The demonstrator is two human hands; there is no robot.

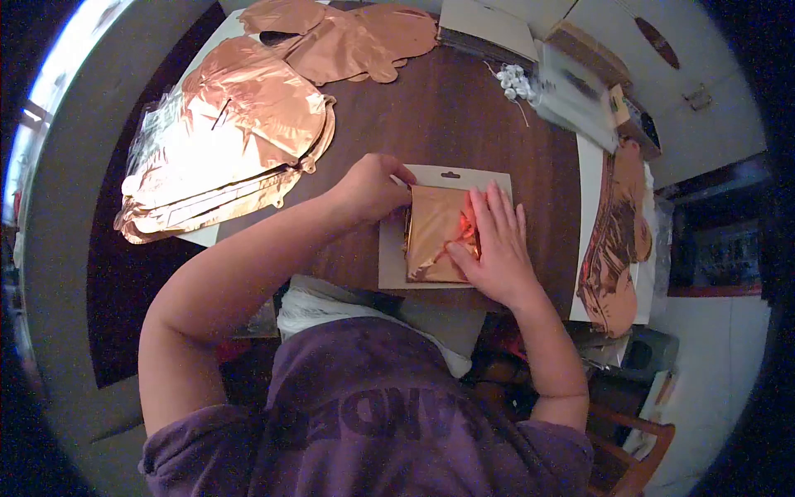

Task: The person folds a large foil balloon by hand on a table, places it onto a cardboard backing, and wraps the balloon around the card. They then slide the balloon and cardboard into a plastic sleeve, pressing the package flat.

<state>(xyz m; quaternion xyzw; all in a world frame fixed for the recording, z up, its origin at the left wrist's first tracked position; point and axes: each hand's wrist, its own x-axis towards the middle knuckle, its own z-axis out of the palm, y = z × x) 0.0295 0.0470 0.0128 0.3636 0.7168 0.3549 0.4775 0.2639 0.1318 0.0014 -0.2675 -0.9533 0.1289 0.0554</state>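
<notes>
A folded rose-gold foil balloon (436, 228) lies on a pale cardboard header card (391, 265) with a hang hole at its top. My left hand (370, 190) is at the upper left corner of the foil, fingers curled and closed at its edge; part of the grip is hidden. Flat on the right side of the foil rests my right hand (501, 248), its fingers stretched out and its thumb lying across the shiny surface. A reddish reflection shows beside those fingers.
Flat rose-gold foil balloons (248, 124) are piled at the left of the dark tabletop (397, 108), with more foil (356, 41) at the back. A white string bundle (515, 83), a clear plastic sleeve (575, 95) and long foil pieces (617, 240) lie along the right.
</notes>
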